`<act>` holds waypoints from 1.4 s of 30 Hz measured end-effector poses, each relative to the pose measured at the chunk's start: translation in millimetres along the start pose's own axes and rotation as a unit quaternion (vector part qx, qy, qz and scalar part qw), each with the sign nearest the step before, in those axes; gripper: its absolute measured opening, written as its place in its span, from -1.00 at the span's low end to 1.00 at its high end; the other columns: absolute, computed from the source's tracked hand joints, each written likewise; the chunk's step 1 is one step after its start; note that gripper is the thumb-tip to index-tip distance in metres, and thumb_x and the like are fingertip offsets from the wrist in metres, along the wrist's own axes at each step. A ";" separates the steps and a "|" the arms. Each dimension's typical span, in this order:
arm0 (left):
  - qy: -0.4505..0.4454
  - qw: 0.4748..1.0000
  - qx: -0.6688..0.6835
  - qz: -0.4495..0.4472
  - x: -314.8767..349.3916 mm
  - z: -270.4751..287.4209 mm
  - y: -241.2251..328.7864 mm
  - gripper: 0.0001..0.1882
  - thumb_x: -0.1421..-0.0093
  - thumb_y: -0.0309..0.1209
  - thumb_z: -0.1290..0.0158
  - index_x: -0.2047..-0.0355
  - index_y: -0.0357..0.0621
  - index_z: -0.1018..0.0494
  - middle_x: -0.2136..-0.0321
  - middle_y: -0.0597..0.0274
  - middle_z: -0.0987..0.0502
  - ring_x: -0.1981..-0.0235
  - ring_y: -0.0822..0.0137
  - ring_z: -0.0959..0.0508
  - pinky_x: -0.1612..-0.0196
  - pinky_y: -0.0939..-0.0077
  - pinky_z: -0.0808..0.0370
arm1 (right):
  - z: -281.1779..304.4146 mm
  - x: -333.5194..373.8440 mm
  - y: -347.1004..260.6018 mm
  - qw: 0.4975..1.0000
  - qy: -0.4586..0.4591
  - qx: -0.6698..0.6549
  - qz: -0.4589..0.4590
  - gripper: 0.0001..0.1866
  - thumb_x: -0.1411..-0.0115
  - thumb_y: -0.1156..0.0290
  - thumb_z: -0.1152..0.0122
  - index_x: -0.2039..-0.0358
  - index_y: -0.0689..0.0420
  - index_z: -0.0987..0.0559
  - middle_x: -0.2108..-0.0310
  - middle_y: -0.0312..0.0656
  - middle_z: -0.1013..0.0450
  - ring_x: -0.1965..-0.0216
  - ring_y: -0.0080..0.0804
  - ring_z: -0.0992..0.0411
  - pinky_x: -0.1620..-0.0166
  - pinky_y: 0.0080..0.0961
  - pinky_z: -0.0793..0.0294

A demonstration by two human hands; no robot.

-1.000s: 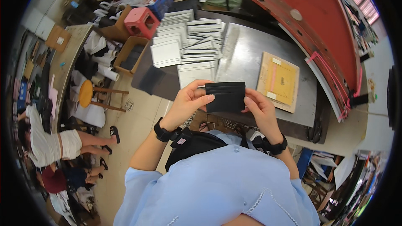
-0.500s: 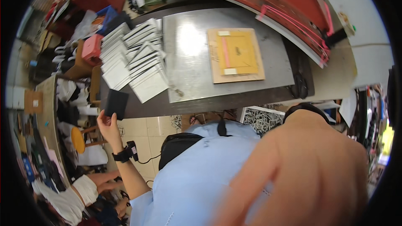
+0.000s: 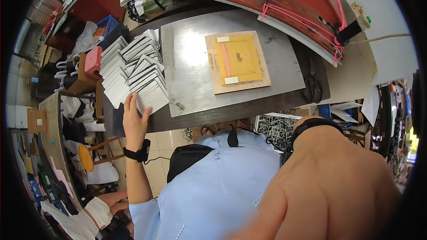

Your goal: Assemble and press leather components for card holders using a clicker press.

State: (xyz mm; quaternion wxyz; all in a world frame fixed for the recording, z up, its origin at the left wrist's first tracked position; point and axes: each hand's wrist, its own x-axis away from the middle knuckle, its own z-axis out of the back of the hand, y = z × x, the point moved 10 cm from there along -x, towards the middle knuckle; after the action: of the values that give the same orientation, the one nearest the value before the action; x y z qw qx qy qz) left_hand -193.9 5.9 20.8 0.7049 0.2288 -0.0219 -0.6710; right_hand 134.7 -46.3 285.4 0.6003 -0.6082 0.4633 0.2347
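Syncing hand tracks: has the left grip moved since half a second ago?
Yes: the left grip has shifted rightward and farther from the body, nearer the metal plate's near-left corner.

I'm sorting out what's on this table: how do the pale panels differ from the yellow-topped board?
The pale panels are many, overlapping in rows; the yellow-topped board is a single piece. The pale panels lie mostly left of the metal sheet, the yellow-topped board on it. The left hand is at the pale panels, no hand at the yellow-topped board. Both are flat and rectangular.
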 end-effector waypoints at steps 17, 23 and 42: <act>-0.031 0.936 0.309 0.168 1.3 11.7 -24.7 -0.74 -0.31 -0.33 -0.14 0.14 -0.30 -0.48 0.55 0.44 -0.45 0.55 0.61 -0.31 0.48 0.71 -0.25 | 50.8 30.1 37.7 0.957 0.117 0.098 -0.248 -0.71 -0.34 0.58 -0.01 -0.05 0.28 -0.50 0.10 -0.09 -0.54 0.16 -0.40 -0.53 0.06 -0.52 -0.52; -0.226 0.835 0.487 0.117 -2.0 5.1 53.5 -0.75 -0.36 -0.40 -0.06 0.06 -0.33 -0.48 0.30 0.34 -0.57 0.37 0.59 -0.52 0.32 0.67 -0.48 | 121.0 153.2 97.9 0.753 0.190 0.468 -0.422 -0.65 -0.33 0.45 -0.08 -0.11 0.21 -0.46 0.11 -0.07 -0.54 0.14 -0.27 -0.53 0.05 -0.45 -0.50; -0.185 0.924 0.306 -0.139 -75.8 -71.5 200.5 -0.75 -0.29 -0.39 -0.08 0.08 -0.25 -0.46 0.10 0.03 -0.57 0.10 0.14 -0.57 0.08 0.38 -0.51 | 208.9 255.0 75.6 0.719 0.450 0.280 -0.450 -0.77 -0.33 0.29 -0.18 0.21 0.19 -0.63 0.50 -0.42 -0.46 0.50 -0.75 -0.36 0.44 -0.76 -0.33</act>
State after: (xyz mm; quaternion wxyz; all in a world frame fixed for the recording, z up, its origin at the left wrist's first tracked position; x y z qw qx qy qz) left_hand 10.4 98.4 48.3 0.4837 0.3056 -0.3242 -0.7533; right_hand 244.7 91.1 -3.3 0.4987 -0.5834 0.3949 -0.5050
